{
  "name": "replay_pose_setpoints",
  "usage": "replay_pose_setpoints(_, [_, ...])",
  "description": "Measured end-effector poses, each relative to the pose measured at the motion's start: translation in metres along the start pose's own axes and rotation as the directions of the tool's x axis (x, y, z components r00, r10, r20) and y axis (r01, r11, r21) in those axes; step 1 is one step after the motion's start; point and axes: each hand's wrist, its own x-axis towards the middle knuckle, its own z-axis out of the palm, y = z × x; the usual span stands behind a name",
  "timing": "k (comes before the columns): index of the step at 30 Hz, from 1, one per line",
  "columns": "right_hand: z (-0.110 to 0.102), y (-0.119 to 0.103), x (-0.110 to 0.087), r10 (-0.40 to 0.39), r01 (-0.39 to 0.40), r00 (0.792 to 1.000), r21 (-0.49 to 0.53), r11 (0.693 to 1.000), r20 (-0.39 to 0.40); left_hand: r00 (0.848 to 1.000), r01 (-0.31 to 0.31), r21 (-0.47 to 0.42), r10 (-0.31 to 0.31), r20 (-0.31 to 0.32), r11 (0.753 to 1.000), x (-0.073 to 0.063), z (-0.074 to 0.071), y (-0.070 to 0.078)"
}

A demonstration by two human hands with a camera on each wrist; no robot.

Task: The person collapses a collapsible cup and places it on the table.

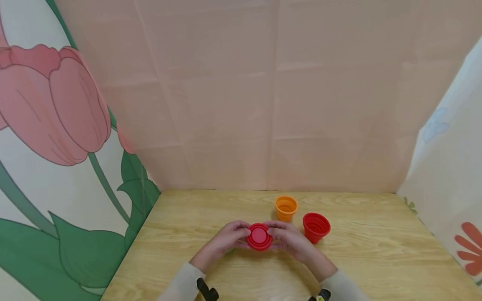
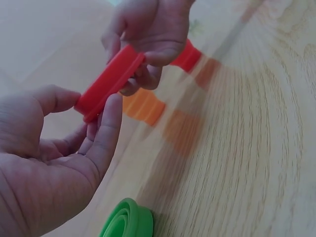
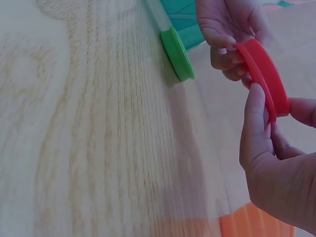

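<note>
A collapsible red cup (image 1: 259,236), pressed flat into a disc, is held above the table between both hands. My left hand (image 1: 228,239) pinches its left edge, thumb on one face and fingers on the other. On the opposite edge my right hand (image 1: 293,241) grips it the same way. Seen edge-on in the left wrist view, the flattened red cup (image 2: 107,84) is tilted. Below the left hand, a green collapsible cup (image 2: 144,222) sits flattened on the table; the head view shows only a sliver of it past that hand.
Just beyond the right hand stands an expanded orange cup (image 1: 285,216), its opening upward. An expanded red cup (image 1: 312,237) is to its right, near the right wrist. The wooden table (image 1: 180,217) ends at a pinkish covering (image 1: 226,125) behind.
</note>
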Motion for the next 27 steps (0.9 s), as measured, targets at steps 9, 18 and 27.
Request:
replay_pose_setpoints(9, [-0.003,-0.003,-0.003,-0.005,0.005,1.0,0.007,1.0,0.005,0.999,-0.014,-0.025,0.015,0.044,1.0,0.001,0.0,0.003])
replay_pose_setpoints(18, [-0.015,-0.002,-0.003,0.049,-0.049,0.995,0.006,0.999,-0.087,0.989,-0.13,0.16,0.14,-0.053,0.979,0.001,0.002,0.01])
replay_pose_setpoints(27, [-0.014,-0.003,0.0,0.124,-0.118,0.986,0.057,0.991,-0.111,0.941,-0.293,0.445,0.337,-0.021,0.846,-0.004,0.01,0.009])
